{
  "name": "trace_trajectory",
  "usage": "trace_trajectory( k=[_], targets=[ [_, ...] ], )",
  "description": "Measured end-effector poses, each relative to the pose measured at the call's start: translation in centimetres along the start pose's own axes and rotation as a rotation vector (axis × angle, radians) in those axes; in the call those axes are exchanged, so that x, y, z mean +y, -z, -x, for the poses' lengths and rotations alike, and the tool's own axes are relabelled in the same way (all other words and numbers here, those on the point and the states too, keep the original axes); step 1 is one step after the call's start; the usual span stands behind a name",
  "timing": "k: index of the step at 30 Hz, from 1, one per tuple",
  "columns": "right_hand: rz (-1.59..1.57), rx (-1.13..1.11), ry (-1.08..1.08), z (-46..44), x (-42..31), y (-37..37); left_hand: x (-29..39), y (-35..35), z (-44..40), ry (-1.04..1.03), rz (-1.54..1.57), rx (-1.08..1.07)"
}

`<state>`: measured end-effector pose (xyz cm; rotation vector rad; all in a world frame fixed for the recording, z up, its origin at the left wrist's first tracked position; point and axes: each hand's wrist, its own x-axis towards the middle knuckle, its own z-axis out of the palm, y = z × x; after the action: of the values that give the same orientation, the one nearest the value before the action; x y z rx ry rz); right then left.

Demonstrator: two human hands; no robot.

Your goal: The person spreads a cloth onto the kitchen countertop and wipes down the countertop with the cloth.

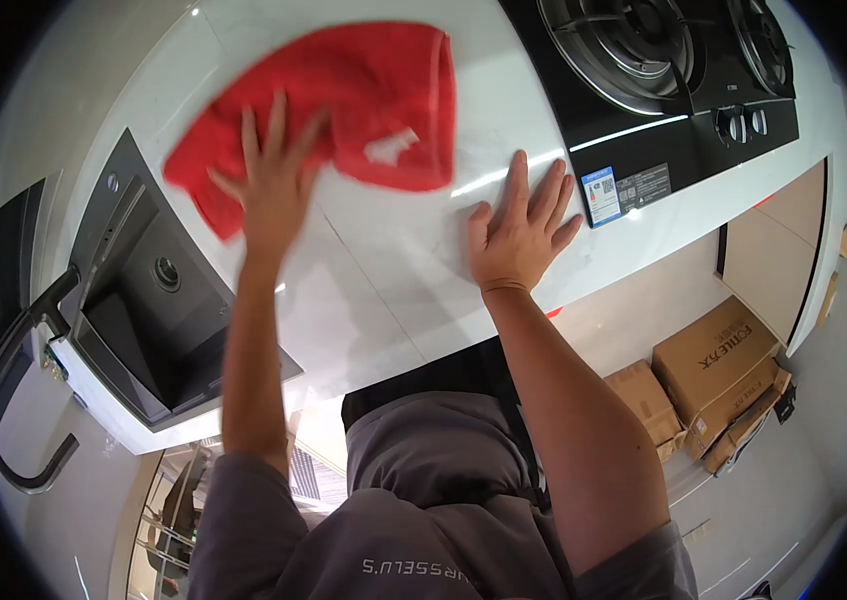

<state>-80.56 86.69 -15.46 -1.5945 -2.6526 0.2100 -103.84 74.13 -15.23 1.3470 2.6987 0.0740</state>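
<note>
A red cloth (374, 90) lies spread and partly folded on the white countertop (374, 270), with a small white label on it. My left hand (274, 185) presses on its near left part, fingers spread and slightly blurred. To the right, my right hand (526, 228) rests flat on the counter with its fingers apart. It holds nothing and is close to the front left corner of the black gas hob (684, 150).
On the left is a dark sink (149, 290) with a black faucet (4, 390). A blue and white sticker (601, 197) is on the hob's corner. Cardboard boxes (719, 350) stand on the floor at lower right, beside an open cabinet space (774, 240).
</note>
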Motion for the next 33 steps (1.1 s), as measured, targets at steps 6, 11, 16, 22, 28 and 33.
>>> trace_trajectory(
  k=[6, 11, 16, 22, 28, 33],
  targets=[
    [-0.010, -0.017, -0.018, 0.1, 0.0, 0.0, -1.6, 2.0, -12.6, 0.164, 0.053, -0.096],
    [-0.029, -0.005, -0.014, 0.1, -0.1, 0.0, -0.3, -0.2, -7.9, 0.073, 0.115, 0.099],
    [-0.026, 0.003, -0.005, 0.1, -0.1, -0.1, 2.9, -0.3, 5.8, -0.002, 0.130, 0.016],
    [-0.040, 0.003, -0.014, 0.1, -0.1, 0.1, 6.4, -0.5, 21.9, 0.022, 0.128, -0.192],
    [-0.058, 0.000, -0.029, -0.1, -0.1, 0.1, 2.7, -0.2, 14.8, 0.047, 0.036, -0.210],
    [-0.059, -0.020, -0.038, -0.1, -0.1, 0.4, -2.5, 0.2, -0.3, 0.043, -0.070, 0.008]
  ],
)
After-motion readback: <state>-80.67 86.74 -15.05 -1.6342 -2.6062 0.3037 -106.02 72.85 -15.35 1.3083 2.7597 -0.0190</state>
